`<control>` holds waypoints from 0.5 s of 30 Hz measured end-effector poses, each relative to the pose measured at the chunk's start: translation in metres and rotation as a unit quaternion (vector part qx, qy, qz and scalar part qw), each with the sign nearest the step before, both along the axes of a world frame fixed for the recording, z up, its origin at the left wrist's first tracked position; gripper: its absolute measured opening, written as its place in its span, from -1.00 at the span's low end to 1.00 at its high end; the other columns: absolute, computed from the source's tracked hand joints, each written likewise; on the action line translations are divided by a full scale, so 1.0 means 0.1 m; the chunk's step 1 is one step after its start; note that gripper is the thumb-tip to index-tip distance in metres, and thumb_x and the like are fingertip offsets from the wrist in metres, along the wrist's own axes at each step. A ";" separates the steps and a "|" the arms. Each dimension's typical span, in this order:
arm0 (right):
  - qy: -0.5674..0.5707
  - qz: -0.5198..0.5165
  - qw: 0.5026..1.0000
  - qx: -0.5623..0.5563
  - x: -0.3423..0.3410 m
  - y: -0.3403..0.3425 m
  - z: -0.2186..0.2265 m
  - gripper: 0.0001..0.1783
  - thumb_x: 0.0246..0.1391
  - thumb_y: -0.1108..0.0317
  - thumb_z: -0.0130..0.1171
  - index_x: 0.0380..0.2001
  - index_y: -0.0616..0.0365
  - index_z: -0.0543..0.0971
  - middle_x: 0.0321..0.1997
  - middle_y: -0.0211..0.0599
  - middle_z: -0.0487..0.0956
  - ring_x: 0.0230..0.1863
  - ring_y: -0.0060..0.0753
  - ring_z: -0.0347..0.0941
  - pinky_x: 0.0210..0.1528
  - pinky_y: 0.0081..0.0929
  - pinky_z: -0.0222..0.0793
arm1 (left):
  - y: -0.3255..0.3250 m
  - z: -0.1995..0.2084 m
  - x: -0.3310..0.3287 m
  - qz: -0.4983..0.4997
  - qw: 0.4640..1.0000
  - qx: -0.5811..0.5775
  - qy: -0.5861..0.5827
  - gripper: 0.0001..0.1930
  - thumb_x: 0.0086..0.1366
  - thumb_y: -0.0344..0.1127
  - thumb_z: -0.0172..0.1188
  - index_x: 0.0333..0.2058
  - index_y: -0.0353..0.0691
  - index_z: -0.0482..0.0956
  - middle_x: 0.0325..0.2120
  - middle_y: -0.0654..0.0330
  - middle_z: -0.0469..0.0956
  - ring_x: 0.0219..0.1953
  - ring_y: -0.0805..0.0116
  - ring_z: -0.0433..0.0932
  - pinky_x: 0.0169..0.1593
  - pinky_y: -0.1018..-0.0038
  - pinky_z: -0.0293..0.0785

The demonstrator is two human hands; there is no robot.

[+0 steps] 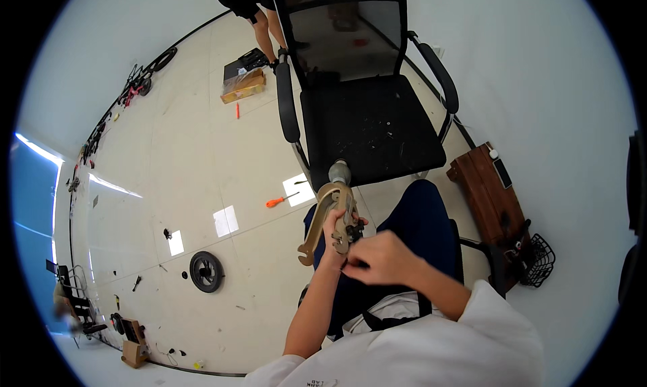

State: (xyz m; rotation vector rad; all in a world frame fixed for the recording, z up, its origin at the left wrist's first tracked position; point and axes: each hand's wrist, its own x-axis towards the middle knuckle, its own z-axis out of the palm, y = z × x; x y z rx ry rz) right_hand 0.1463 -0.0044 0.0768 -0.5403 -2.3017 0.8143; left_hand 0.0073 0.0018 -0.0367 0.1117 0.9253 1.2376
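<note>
My left hand point(331, 237) is wrapped round a gold-coloured fork point(311, 237), which looks like a small bicycle's. The fork is tilted over my lap, its open-ended leg pointing down toward me. At its far end a grey rounded piece point(340, 172) meets the front edge of the black chair seat point(374, 127). A small black part point(354, 232) sits on the fork beside my left fingers; its kind is unclear. Close to my left wrist, my right hand point(383, 257) is closed, fingertips pinched together. Whatever they hold, if anything, is too small to make out.
An orange-handled screwdriver point(275, 202) lies on the floor left of the chair. Farther left is a black wheel point(206, 272). An opened cardboard box point(244, 88) lies near a standing person point(261, 28). On my right stands a brown wooden box point(490, 201) beside a black wire basket point(539, 260).
</note>
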 end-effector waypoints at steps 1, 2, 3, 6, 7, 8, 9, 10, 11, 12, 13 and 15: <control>-0.023 -0.007 1.000 -0.007 -0.06 0.14 0.05 -0.68 -0.25 0.25 0.44 -0.40 0.07 0.54 -0.62 -0.42 0.51 -0.63 -0.38 0.47 -0.57 -0.50 0.36 | 0.01 -0.06 0.00 0.040 0.999 0.027 -0.009 -0.65 0.19 0.01 -0.01 -0.38 -0.18 0.47 -0.49 0.18 0.51 -0.51 0.34 0.50 -0.42 0.42 0.45; 0.015 -0.003 0.997 0.069 -0.12 0.27 0.09 -0.70 -0.21 0.21 0.42 -0.42 0.05 0.54 -0.60 -0.43 0.51 -0.63 -0.36 0.46 -0.59 -0.47 0.34 | 0.00 0.05 -0.07 0.011 0.997 0.000 -0.073 -0.69 0.23 -0.10 -0.03 -0.35 -0.27 0.47 -0.48 0.18 0.48 -0.42 0.31 0.53 -0.27 0.41 0.47; 0.002 0.019 0.998 0.063 -0.17 0.41 0.13 -0.70 -0.19 0.20 0.40 -0.41 0.05 0.54 -0.60 -0.43 0.50 -0.63 -0.35 0.46 -0.60 -0.47 0.32 | 0.02 -0.05 -0.14 -0.003 0.995 0.010 -0.100 -0.67 0.28 -0.09 -0.04 -0.31 -0.29 0.45 -0.44 0.16 0.47 -0.35 0.29 0.53 -0.23 0.42 0.46; 0.031 0.086 0.994 0.066 -0.37 0.62 0.12 -0.73 -0.10 0.12 0.35 -0.46 0.06 0.57 -0.62 -0.42 0.49 -0.65 -0.33 0.44 -0.63 -0.45 0.26 | 0.01 -0.06 -0.15 0.041 0.994 0.030 -0.097 -0.67 0.28 -0.08 -0.03 -0.31 -0.29 0.45 -0.44 0.17 0.47 -0.35 0.29 0.53 -0.24 0.42 0.46; 0.016 0.088 0.995 0.039 -0.42 0.65 0.11 -0.71 -0.08 0.11 0.34 -0.49 0.09 0.58 -0.60 -0.38 0.52 -0.63 -0.32 0.45 -0.60 -0.44 0.28 | -0.01 -0.05 -0.14 0.053 0.994 0.033 -0.091 -0.67 0.28 -0.08 -0.02 -0.32 -0.28 0.45 -0.44 0.17 0.47 -0.35 0.30 0.53 -0.24 0.43 0.46; 0.001 0.089 0.996 0.012 -0.47 0.68 0.10 -0.69 -0.06 0.09 0.33 -0.52 0.12 0.59 -0.57 -0.35 0.55 -0.62 -0.31 0.47 -0.57 -0.44 0.30 | -0.01 -0.03 -0.15 0.060 0.994 0.037 -0.087 -0.67 0.28 -0.08 -0.02 -0.32 -0.28 0.44 -0.44 0.17 0.47 -0.35 0.30 0.53 -0.24 0.43 0.46; -0.014 0.090 0.996 -0.015 -0.52 0.69 0.09 -0.67 -0.04 0.08 0.32 -0.55 0.15 0.60 -0.55 -0.31 0.58 -0.61 -0.30 0.48 -0.54 -0.43 0.33 | 0.00 -0.01 -0.15 0.063 0.994 0.038 -0.087 -0.67 0.28 -0.07 -0.01 -0.32 -0.28 0.44 -0.44 0.17 0.47 -0.36 0.30 0.53 -0.24 0.43 0.46; -0.002 0.076 0.997 -0.004 -0.57 0.67 0.07 -0.65 -0.05 0.09 0.32 -0.62 0.16 0.58 -0.60 -0.33 0.55 -0.62 -0.32 0.47 -0.53 -0.43 0.32 | 0.00 0.02 -0.18 0.061 0.993 0.036 -0.092 -0.67 0.28 -0.07 -0.01 -0.32 -0.28 0.44 -0.44 0.17 0.47 -0.36 0.30 0.52 -0.25 0.43 0.46; -0.010 0.067 0.998 -0.014 -0.60 0.63 0.08 -0.66 -0.04 0.10 0.32 -0.61 0.16 0.58 -0.60 -0.33 0.54 -0.60 -0.31 0.47 -0.51 -0.43 0.34 | -0.01 0.05 -0.20 0.060 0.993 0.037 -0.095 -0.67 0.28 -0.06 -0.01 -0.32 -0.27 0.44 -0.44 0.17 0.46 -0.36 0.30 0.52 -0.25 0.43 0.46; -0.017 0.057 0.998 -0.024 -0.62 0.59 0.09 -0.68 -0.04 0.12 0.31 -0.59 0.17 0.58 -0.59 -0.32 0.53 -0.57 -0.31 0.48 -0.48 -0.43 0.35 | -0.02 0.08 -0.22 0.057 0.993 0.040 -0.096 -0.67 0.27 -0.06 0.00 -0.32 -0.27 0.44 -0.44 0.17 0.46 -0.36 0.30 0.52 -0.25 0.43 0.45; -0.023 0.046 0.998 -0.039 -0.64 0.52 0.07 -0.69 -0.03 0.13 0.30 -0.58 0.17 0.58 -0.58 -0.32 0.52 -0.55 -0.31 0.48 -0.46 -0.43 0.36 | -0.03 0.11 -0.25 0.052 0.993 0.035 -0.101 -0.67 0.27 -0.06 0.00 -0.32 -0.27 0.44 -0.44 0.17 0.46 -0.36 0.30 0.52 -0.25 0.44 0.45; 0.029 0.031 0.999 0.015 -0.66 0.38 0.02 -0.73 -0.07 0.18 0.34 -0.52 0.18 0.59 -0.54 -0.31 0.52 -0.50 -0.32 0.49 -0.48 -0.46 0.36 | -0.05 0.18 -0.26 0.046 0.993 0.032 -0.102 -0.66 0.27 -0.05 0.01 -0.33 -0.26 0.43 -0.45 0.18 0.46 -0.36 0.30 0.52 -0.25 0.44 0.45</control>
